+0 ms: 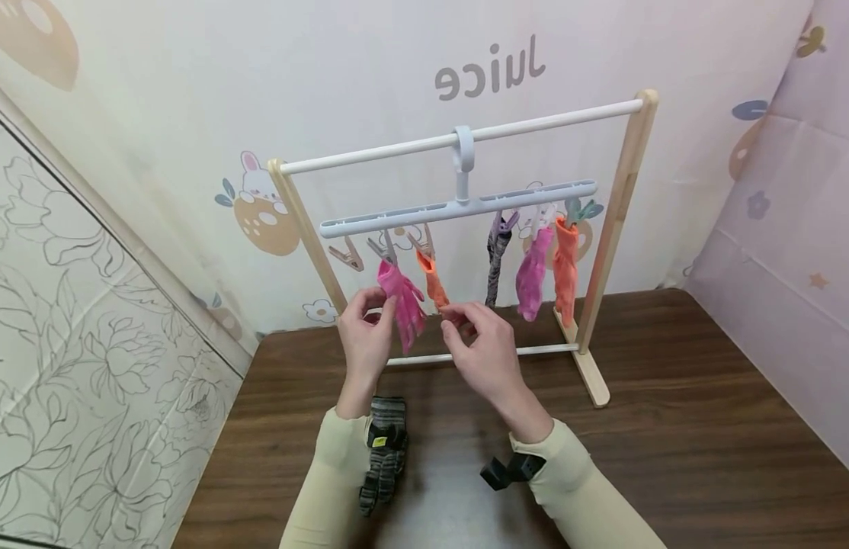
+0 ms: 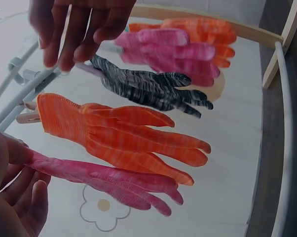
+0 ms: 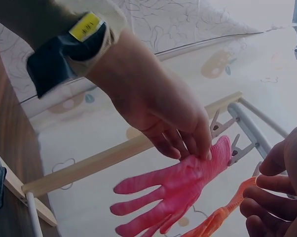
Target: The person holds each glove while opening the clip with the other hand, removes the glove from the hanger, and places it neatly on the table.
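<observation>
A pink glove [image 1: 405, 305] hangs by its cuff from a clothespin [image 1: 382, 248] on the left half of a pale blue hanger [image 1: 411, 217]. My left hand [image 1: 365, 339] pinches the glove near its cuff, as the right wrist view shows, while the glove's fingers dangle down. Beside it an orange glove [image 2: 133, 133] hangs from another clip [image 1: 422, 242]. My right hand [image 1: 485, 351] is near that orange glove, with loosely bent fingers and nothing held in them. In the left wrist view, the right hand's fingers [image 2: 69, 47] hover above the gloves.
A wooden rack [image 1: 633, 175] with a white top rod carries the hanger. A dark grey glove [image 1: 496, 259], a second pink glove [image 1: 533, 274] and a second orange glove [image 1: 565, 267] hang on the right. Another grey glove [image 1: 386, 457] lies on the brown table [image 1: 671, 442]. One bare clip [image 1: 347, 254] hangs far left.
</observation>
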